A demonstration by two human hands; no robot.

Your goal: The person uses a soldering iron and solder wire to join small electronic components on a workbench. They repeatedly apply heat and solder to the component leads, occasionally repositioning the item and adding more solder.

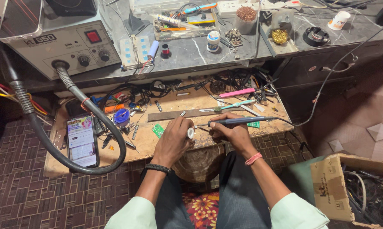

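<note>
My right hand (230, 130) grips a dark blue soldering iron (238, 121) like a pen, its tip pointing left toward my other hand. My left hand (174, 138) pinches a small white part (190, 133) at the near edge of the low wooden workbench (174, 104). The iron's tip and the white part almost meet between my hands. A small green circuit board (158, 129) lies just left of my left hand. A long grey metal ruler (179, 114) lies on the bench beyond my fingers.
A lit smartphone (81, 141) lies at the bench's left. A ribbed black hose (94, 123) loops from a grey rework station (68, 44). Tools, wires and a blue solder spool (122, 115) litter the bench. A cardboard box of cables (352, 191) stands at right.
</note>
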